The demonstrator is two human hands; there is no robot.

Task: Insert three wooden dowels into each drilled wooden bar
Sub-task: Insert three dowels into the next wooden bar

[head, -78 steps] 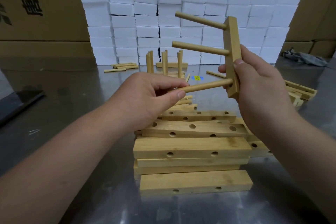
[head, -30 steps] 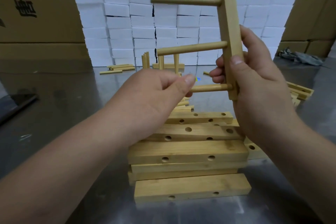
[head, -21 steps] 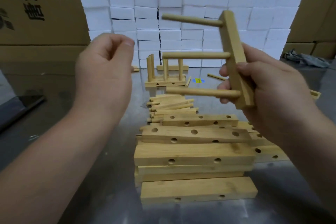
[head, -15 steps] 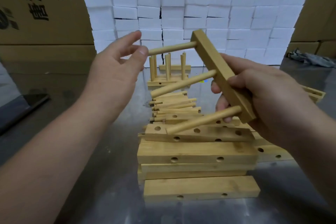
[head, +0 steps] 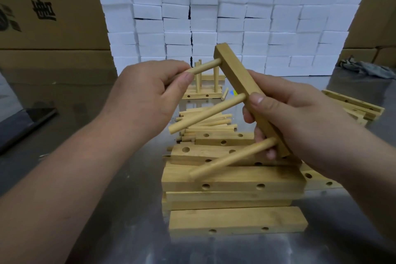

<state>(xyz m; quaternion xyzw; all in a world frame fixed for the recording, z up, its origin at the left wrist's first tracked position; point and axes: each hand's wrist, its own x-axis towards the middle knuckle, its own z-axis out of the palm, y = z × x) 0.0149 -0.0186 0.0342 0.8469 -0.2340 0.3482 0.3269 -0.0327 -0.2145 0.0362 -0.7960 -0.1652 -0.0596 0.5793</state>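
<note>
My right hand (head: 300, 120) grips a drilled wooden bar (head: 237, 75), held tilted in the air with three dowels sticking out to the left. My left hand (head: 147, 100) pinches the free end of the top dowel (head: 209, 66). The middle dowel (head: 205, 114) and the bottom dowel (head: 231, 158) point down-left, untouched. Below lies a stack of drilled bars (head: 233, 180) on the metal table, with a pile of loose dowels (head: 205, 123) just behind it. A finished bar with upright dowels (head: 202, 92) stands farther back.
A wall of white foam blocks (head: 235, 17) lines the back of the steel table (head: 85, 178), with cardboard boxes (head: 47, 6) behind. More drilled bars (head: 355, 108) lie at the right. A grey rag (head: 368, 69) sits far right and a dark object (head: 25, 122) at the left edge.
My left hand let go of the bottom dowel, rose and closed on the top dowel's end. My right hand tilted the bar and lowered it toward the stack.
</note>
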